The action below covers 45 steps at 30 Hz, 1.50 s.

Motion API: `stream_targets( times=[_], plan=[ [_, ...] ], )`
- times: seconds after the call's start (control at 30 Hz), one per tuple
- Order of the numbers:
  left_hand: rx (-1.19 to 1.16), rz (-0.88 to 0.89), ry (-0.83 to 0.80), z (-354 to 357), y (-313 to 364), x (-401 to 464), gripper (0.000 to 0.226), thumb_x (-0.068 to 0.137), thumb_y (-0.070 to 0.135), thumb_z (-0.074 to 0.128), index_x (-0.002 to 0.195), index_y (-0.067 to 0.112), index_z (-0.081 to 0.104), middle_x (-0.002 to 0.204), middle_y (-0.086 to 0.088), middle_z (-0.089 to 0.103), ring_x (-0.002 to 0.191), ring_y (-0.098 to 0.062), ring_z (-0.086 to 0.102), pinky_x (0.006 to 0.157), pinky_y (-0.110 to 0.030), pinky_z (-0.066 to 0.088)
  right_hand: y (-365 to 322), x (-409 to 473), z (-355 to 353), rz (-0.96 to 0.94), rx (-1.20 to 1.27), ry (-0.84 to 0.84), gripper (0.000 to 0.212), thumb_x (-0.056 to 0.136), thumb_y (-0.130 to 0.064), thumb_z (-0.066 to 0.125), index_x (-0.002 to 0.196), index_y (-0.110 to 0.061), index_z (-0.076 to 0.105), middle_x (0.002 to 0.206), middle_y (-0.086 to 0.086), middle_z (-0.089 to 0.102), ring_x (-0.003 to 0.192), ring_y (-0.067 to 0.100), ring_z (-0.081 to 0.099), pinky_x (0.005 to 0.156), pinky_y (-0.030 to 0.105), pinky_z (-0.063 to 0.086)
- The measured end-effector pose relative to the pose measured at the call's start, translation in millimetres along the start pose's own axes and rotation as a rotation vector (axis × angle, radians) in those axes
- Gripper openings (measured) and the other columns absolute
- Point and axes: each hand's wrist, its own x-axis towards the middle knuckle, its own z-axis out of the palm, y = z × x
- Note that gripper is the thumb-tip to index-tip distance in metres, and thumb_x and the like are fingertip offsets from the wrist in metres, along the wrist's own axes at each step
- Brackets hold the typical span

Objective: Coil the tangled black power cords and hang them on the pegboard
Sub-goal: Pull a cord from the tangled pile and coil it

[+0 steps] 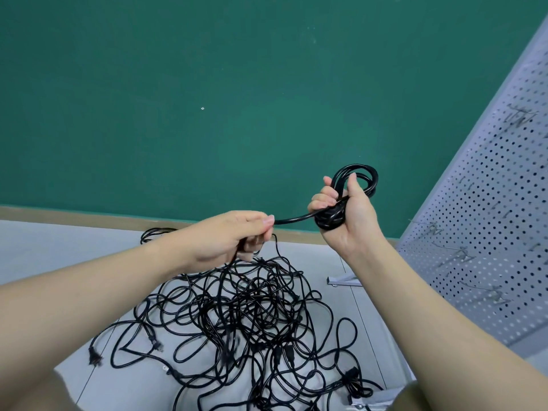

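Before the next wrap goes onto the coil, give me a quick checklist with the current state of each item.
1. Coil held firmly: ok. The right hand grips the gathered loops.
2. Feed strand controlled: ok. The left hand pinches the cord, which runs across to the coil.
3. Strand free of the pile: cannot tell. Below the left hand it drops into the tangle on the floor.
4. Loops even: not ok. They sit at differing angles and cross.
5. Hooks free on the pegboard: ok. The visible hooks carry nothing.
6. Cord length left: cannot tell.
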Motion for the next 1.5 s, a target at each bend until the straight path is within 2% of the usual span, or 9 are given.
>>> stream_targets(
  times=[0.13, 0.4, 0.57, 0.67, 0.87, 1.1, 1.23, 1.37, 1.5],
  plan=[
    [-0.385, -0.148, -0.195, 10.0, 1.5, 2.2, 0.039, 0.104, 0.042, 0.048, 0.073, 0.018, 0.049, 0.071, 0.002, 0.033, 0.061, -0.011, 0.026, 0.053, -0.022, 0.02, -1.2, 0.7, 4.1, -0.098, -0.027, 0.032, 0.04, 0.108, -0.047, 0.046, 0.11, -0.008, 0.051, 0.062, -0.004, 0.034, 0.047, 0.011, 0.032, 0.045, 0.023, 0.034],
    [-0.483, -0.295, -0.38, 31.6, 15.9, -1.5, 0.056, 0.106, 0.052, 0.033, 0.06, 0.02, 0.04, 0.055, 0.005, 0.029, 0.052, -0.009, 0.018, 0.043, -0.017, 0.019, -5.2, 1.4, 1.8, -0.265, -0.205, 0.094, 0.039, 0.107, -0.048, 0.049, 0.11, -0.009, 0.051, 0.063, -0.004, 0.033, 0.05, 0.012, 0.031, 0.046, 0.024, 0.034],
    [-0.223, -0.362, -0.348, 36.1, 9.8, -2.7, 0.061, 0.105, 0.06, 0.029, 0.059, 0.02, 0.036, 0.058, 0.002, 0.021, 0.052, -0.012, 0.017, 0.046, -0.022, 0.016, -8.3, -1.4, 2.5, -0.267, -0.236, 0.072, 0.039, 0.107, -0.048, 0.049, 0.11, -0.01, 0.052, 0.064, -0.004, 0.034, 0.051, 0.011, 0.031, 0.048, 0.024, 0.033],
    [0.005, -0.293, -0.233, 32.7, 7.6, -2.3, 0.061, 0.105, 0.061, 0.032, 0.062, 0.018, 0.038, 0.065, 0.0, 0.016, 0.057, -0.016, 0.012, 0.053, -0.029, 0.01, -10.6, -2.7, 4.2, -0.261, -0.237, 0.055, 0.039, 0.107, -0.048, 0.048, 0.11, -0.01, 0.052, 0.064, -0.004, 0.034, 0.051, 0.011, 0.031, 0.048, 0.024, 0.033],
    [0.328, -0.013, 0.121, 1.1, 22.1, -5.5, 0.025, 0.101, 0.041, 0.06, 0.093, 0.018, 0.062, 0.06, 0.008, 0.04, 0.056, -0.013, 0.028, 0.051, -0.026, 0.024, -21.5, -2.0, 2.1, -0.235, -0.215, 0.05, 0.039, 0.107, -0.048, 0.048, 0.109, -0.009, 0.053, 0.064, -0.004, 0.035, 0.05, 0.011, 0.031, 0.047, 0.023, 0.032],
    [0.6, 0.145, 0.126, -10.8, 28.9, -15.7, 0.02, 0.091, 0.042, 0.074, 0.081, 0.025, 0.076, 0.073, -0.004, 0.065, 0.064, -0.009, 0.046, 0.065, -0.031, 0.038, -5.8, -9.5, -0.8, 0.121, -0.375, -0.092, 0.045, 0.102, -0.052, 0.055, 0.111, -0.008, 0.054, 0.067, -0.004, 0.034, 0.05, 0.008, 0.029, 0.045, 0.019, 0.028],
    [0.706, 0.212, 0.138, -3.9, 32.2, -13.9, 0.019, 0.083, 0.041, 0.082, 0.076, 0.025, 0.074, 0.074, 0.002, 0.071, 0.069, -0.02, 0.059, 0.071, -0.037, 0.05, 10.6, -16.6, -1.7, 0.297, -0.546, -0.169, 0.05, 0.098, -0.053, 0.06, 0.116, -0.006, 0.056, 0.07, -0.001, 0.043, 0.05, 0.008, 0.031, 0.045, 0.019, 0.029],
    [0.875, 0.279, 0.188, -8.5, 35.3, -12.5, 0.033, 0.074, 0.057, 0.083, 0.07, 0.03, 0.065, 0.056, 0.009, 0.053, 0.056, -0.011, 0.039, 0.057, -0.033, 0.036, 23.4, -22.8, -1.5, 0.46, -0.653, -0.278, 0.051, 0.1, -0.049, 0.056, 0.117, -0.001, 0.055, 0.08, 0.008, 0.055, 0.048, 0.009, 0.035, 0.042, 0.02, 0.033],
    [1.111, 0.23, 0.284, -7.5, 35.9, -12.6, 0.053, 0.063, 0.074, 0.08, 0.074, 0.03, 0.054, 0.056, 0.01, 0.051, 0.055, -0.009, 0.042, 0.053, -0.03, 0.033, 25.6, -25.8, -2.0, 0.587, -0.743, -0.441, 0.049, 0.101, -0.05, 0.052, 0.11, -0.002, 0.059, 0.08, 0.015, 0.059, 0.053, 0.012, 0.044, 0.047, 0.019, 0.036]
  ],
)
